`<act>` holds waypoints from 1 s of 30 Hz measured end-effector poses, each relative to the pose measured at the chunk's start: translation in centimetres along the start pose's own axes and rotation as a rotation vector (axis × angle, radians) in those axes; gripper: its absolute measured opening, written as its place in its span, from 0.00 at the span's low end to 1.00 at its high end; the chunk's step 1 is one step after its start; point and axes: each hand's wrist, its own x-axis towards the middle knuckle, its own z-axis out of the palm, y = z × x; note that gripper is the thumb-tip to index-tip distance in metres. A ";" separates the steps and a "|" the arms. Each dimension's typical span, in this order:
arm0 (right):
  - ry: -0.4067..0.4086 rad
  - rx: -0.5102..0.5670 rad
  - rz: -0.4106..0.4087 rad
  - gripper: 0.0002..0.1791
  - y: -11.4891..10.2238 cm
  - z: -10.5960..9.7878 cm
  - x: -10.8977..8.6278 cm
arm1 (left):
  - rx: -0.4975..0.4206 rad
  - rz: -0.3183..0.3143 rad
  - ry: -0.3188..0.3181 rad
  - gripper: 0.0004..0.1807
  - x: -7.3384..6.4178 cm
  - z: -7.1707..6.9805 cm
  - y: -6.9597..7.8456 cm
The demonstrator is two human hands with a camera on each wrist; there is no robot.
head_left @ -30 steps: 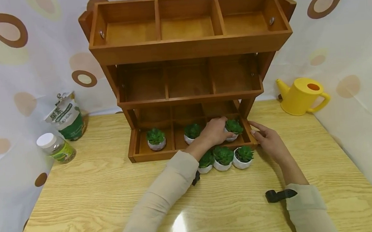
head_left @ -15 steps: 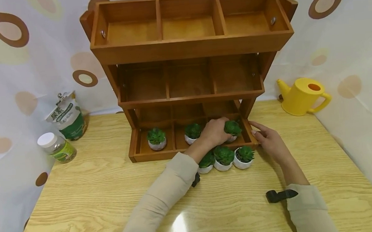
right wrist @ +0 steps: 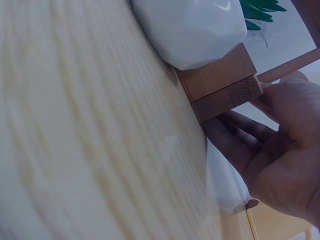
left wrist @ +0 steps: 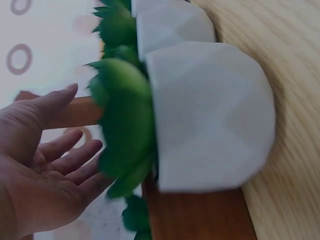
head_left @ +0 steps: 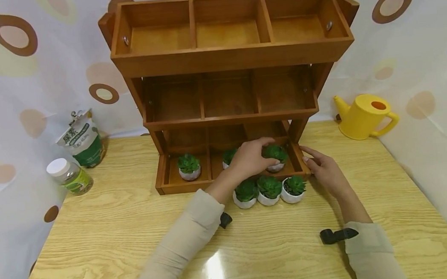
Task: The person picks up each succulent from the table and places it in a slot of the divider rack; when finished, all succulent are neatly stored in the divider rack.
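My left hand (head_left: 249, 157), fingers spread, is beside a potted succulent (head_left: 275, 157) in the right bottom compartment of the wooden rack (head_left: 232, 58). In the left wrist view, the left hand (left wrist: 47, 167) holds nothing; a nearer white pot (left wrist: 212, 117) with green leaves fills the middle. My right hand (head_left: 325, 171) touches the outer right side of the bottom tray near its front corner. Its thumb and fingers (right wrist: 235, 142) rest against the wood in the right wrist view. One succulent (head_left: 189, 166) sits in the left bottom compartment; another (head_left: 229, 157) in the middle is partly hidden.
Three more potted succulents (head_left: 269, 190) stand in a row on the table (head_left: 110, 231), before the rack. A yellow watering can (head_left: 364, 116) is at the right. To the left are a clear jar (head_left: 70, 176) with a white lid and a green-and-white bag (head_left: 83, 141).
My left hand has let go of the succulent in the right bottom compartment and drawn back to the left. That pot sits slightly further left. The right hand stays at the rack's side.
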 end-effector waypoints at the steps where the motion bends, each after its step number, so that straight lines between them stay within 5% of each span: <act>1: -0.001 -0.005 0.001 0.30 0.0 0.0 0.0 | -0.020 0.005 -0.004 0.35 -0.5 -0.4 -0.1; 8: -0.003 -0.020 -0.003 0.31 0.0 0.0 0.0 | -0.135 -0.004 -0.024 0.42 -3.9 -2.5 -1.6; 17: -0.006 -0.009 0.003 0.31 0.0 0.2 0.0 | -0.158 -0.022 0.011 0.46 -8.0 -4.5 -3.0; 23: -0.022 0.018 0.013 0.31 0.1 0.2 0.0 | -0.158 -0.035 0.006 0.46 -10.5 -4.7 -3.8; 30: -0.009 0.024 -0.005 0.31 0.3 0.2 0.0 | -0.278 -0.063 -0.011 0.45 -12.8 -4.3 -5.5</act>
